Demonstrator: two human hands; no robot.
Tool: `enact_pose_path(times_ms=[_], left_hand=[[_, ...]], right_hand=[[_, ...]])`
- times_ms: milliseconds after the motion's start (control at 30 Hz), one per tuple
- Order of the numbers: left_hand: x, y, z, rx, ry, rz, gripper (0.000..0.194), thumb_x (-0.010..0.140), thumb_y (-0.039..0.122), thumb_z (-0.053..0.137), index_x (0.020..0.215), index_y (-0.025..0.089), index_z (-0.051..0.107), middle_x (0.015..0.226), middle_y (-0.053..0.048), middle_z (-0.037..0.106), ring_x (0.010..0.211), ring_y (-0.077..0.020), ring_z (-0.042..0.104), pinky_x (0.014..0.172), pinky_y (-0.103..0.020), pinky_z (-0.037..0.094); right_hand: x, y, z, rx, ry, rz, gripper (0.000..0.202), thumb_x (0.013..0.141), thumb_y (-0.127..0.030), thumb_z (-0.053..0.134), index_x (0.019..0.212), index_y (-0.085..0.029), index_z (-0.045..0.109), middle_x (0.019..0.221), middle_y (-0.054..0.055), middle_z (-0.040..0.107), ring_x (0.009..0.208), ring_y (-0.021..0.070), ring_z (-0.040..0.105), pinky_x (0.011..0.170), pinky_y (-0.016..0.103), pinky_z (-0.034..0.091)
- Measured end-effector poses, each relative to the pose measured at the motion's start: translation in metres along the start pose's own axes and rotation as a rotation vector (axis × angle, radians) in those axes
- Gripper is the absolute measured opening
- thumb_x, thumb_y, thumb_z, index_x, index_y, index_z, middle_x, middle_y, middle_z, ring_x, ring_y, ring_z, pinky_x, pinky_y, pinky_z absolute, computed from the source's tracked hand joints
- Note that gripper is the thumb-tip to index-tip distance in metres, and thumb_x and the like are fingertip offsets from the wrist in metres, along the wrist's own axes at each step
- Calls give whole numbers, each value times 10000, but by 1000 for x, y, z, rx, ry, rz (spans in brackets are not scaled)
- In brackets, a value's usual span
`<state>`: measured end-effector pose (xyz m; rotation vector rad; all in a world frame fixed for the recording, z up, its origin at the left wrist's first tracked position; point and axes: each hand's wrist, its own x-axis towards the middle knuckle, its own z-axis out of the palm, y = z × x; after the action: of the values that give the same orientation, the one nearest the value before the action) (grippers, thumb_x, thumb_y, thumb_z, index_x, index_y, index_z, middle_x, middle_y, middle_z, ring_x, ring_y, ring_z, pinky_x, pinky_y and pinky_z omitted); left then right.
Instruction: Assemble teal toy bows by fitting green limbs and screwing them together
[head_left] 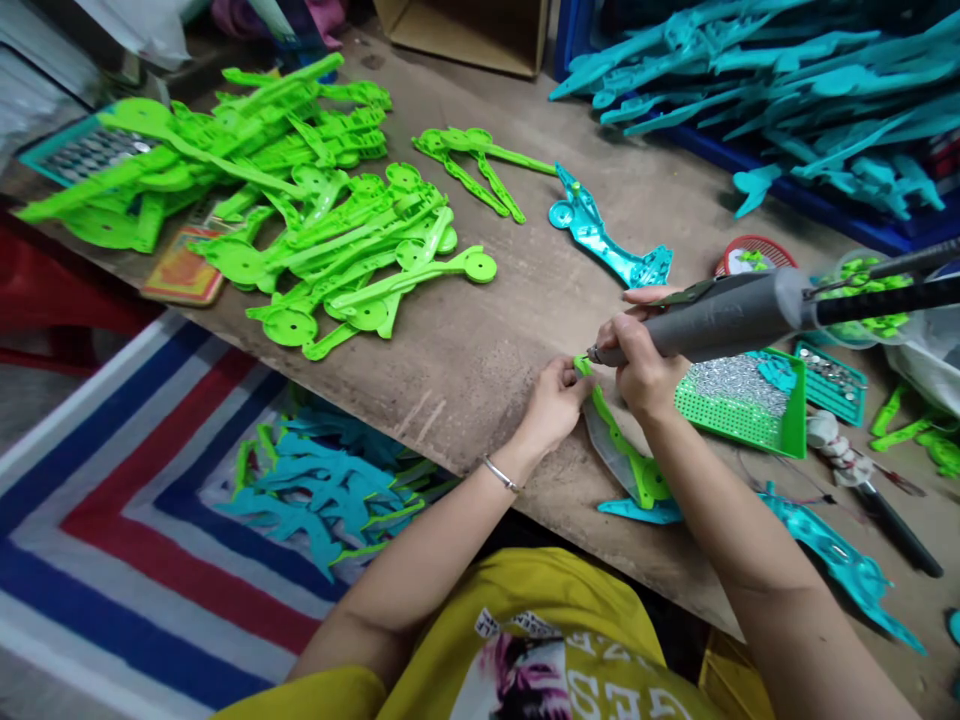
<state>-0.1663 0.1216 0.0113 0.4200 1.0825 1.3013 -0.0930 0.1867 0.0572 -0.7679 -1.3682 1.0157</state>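
My right hand grips a grey electric screwdriver, tilted so that its tip meets the end of a bright green plastic part. Pinched at that same end, the green part is steadied by my left hand, which wears a bracelet. The part curves down toward the table edge, with a greyish blade-like piece beside it and a teal piece at its lower end. My right forearm hides some of that end. Whether a screw sits under the tip is too small to tell.
Green plastic parts are heaped at the left, and teal parts fill a blue crate at the back right. A green tray of small metal pieces stands right of my hands. A teal moulding lies ahead; a striped sack is below.
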Motion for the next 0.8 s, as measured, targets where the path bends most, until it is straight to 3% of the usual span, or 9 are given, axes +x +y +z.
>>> enact_pose_path(times_ms=[167, 433, 800], left_hand=[[-1, 1, 0, 3, -2, 8, 446, 651, 409, 873, 912, 165, 606, 668, 32, 646, 572, -96, 561, 545, -198, 411], [-1, 1, 1, 2, -4, 15, 450, 658, 413, 858, 923, 164, 593, 681, 23, 656, 558, -95, 560, 536, -196, 414], [1, -2, 0, 42, 35, 8, 296, 738, 307, 791, 938, 169, 622, 715, 21, 667, 595, -104, 578, 554, -195, 417]], right_hand=[[-1, 2, -1, 22, -22, 4, 222, 840, -366, 691, 991, -248, 578, 603, -81, 485, 473, 111, 529, 501, 285, 476], [-1, 4, 2, -28, -55, -8, 243, 840, -443, 681, 939, -258, 558, 629, -65, 510, 492, 114, 535, 505, 295, 485], [-2, 3, 0, -13, -53, 22, 243, 835, -405, 689, 971, -254, 557, 611, -78, 495, 480, 110, 533, 501, 288, 479]])
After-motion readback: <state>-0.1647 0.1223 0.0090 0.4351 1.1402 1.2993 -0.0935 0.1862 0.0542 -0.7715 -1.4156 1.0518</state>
